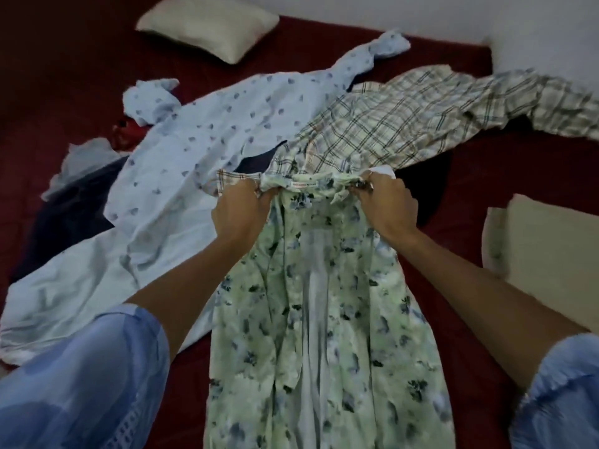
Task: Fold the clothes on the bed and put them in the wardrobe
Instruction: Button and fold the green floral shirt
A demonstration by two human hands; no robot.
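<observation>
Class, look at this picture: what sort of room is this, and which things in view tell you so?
Most likely a bedroom. A bed with a dark red sheet fills the view, a pillow lies at its far end, and shirts such as the blue printed shirt are spread over it.

A cream pillow (210,25) lies at the far edge of the dark red bed sheet (470,176), a second cream pillow (547,244) sits by its right edge, and a white wall (421,14) rises behind the bed.

both hands, left hand (241,207) and right hand (387,205), grip green floral shirt (311,319) collar.
</observation>
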